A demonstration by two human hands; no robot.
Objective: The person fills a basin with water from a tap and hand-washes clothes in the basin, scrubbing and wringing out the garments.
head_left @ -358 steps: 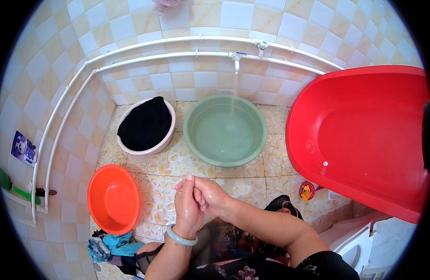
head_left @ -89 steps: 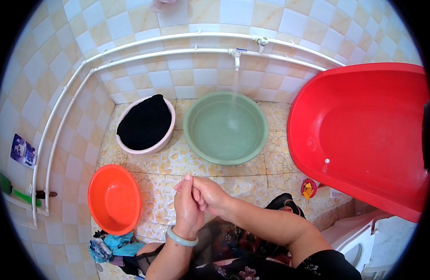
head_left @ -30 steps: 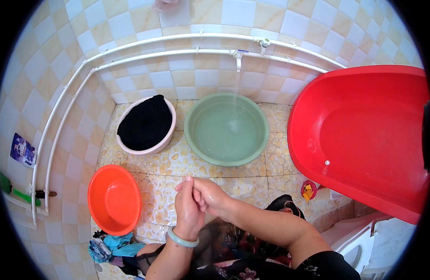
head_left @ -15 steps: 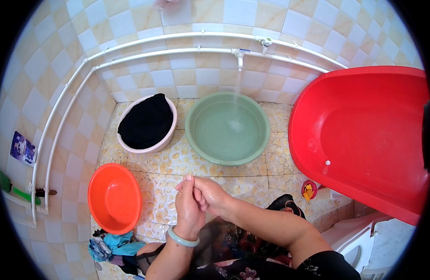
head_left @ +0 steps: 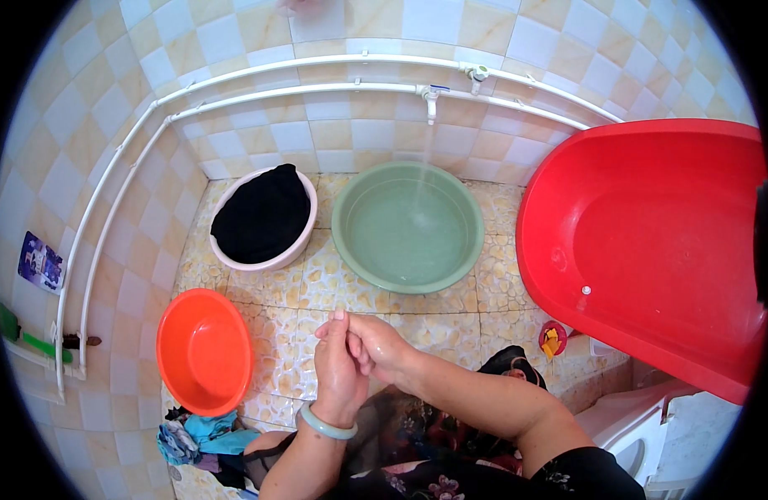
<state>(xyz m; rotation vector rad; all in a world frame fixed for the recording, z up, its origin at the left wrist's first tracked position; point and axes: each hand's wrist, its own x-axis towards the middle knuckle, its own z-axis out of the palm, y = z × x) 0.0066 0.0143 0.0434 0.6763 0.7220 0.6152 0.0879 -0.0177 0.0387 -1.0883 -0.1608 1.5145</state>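
My left hand [head_left: 337, 373], with a pale jade-coloured bangle [head_left: 327, 422] on its wrist, is clasped with my right hand [head_left: 378, 343] above the tiled floor. The fingers of both are closed and pressed against each other, and no object shows in them. Just beyond them stands a green basin [head_left: 351, 265] holding water. A thin stream runs into it from a white tap [head_left: 431, 107] on the wall. Left of that basin, a pale pink basin [head_left: 309, 237] is filled with a bundle of black cloth [head_left: 263, 218].
An orange basin [head_left: 205, 354] is on the left, beside a heap of clothes [head_left: 205, 437]. On the right lies a large red tub [head_left: 651, 242]. White pipes [head_left: 276, 67] run along the tiled walls. A small red container [head_left: 552, 340] with yellow pieces sits near the tub.
My hands stay clasped in the same place. The view has shifted very slightly, and water keeps flowing into the green basin.
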